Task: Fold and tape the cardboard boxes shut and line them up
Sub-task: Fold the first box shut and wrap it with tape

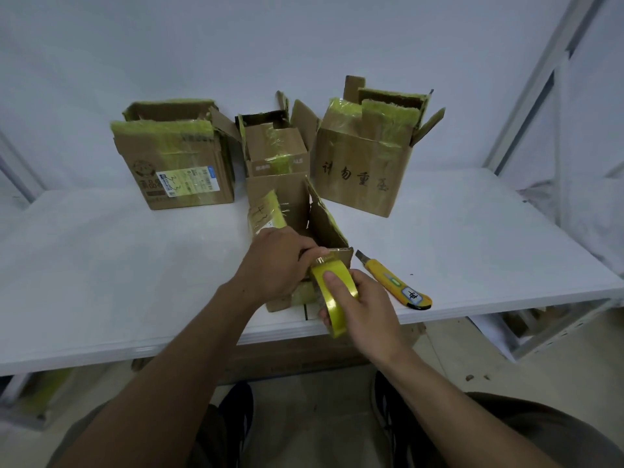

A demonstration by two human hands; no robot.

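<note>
A small cardboard box stands near the table's front edge with its flaps up. My left hand grips the near flap, thumb and fingers at the loose tape end. My right hand grips a yellow tape roll just in front of that box. Three more boxes stand behind it with open flaps and old yellow tape: one at the left, a small one in the middle, one at the right with black handwriting.
A yellow utility knife lies on the white table, right of the near box, blade out. A metal shelf frame rises at the right. Cardboard lies under the table. My knees and dark shoes show below.
</note>
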